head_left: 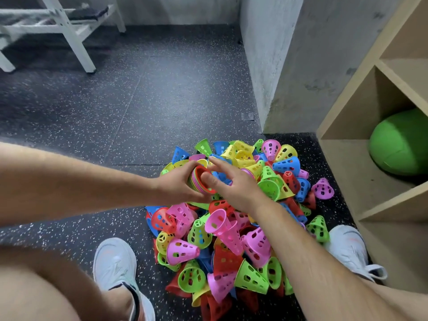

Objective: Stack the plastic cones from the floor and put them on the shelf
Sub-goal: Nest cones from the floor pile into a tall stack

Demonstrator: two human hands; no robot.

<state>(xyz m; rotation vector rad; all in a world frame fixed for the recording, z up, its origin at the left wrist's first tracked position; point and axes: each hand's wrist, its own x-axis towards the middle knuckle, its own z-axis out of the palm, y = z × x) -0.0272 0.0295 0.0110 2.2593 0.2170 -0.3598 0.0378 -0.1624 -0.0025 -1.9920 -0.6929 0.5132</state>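
Currently: wooden shelf (342,158) at right, loose cone pile (231,239) on floor (139,100) beside it.
Grip: left hand (178,184) clasps nested stack (200,181) above the pile; right hand (234,188) unclenched, thumb on rim. Best: feed cones straight, rims aligned.

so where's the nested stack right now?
Head view, centre: the nested stack is gripped in the left hand just above the cone pile, with the right hand at its open end.
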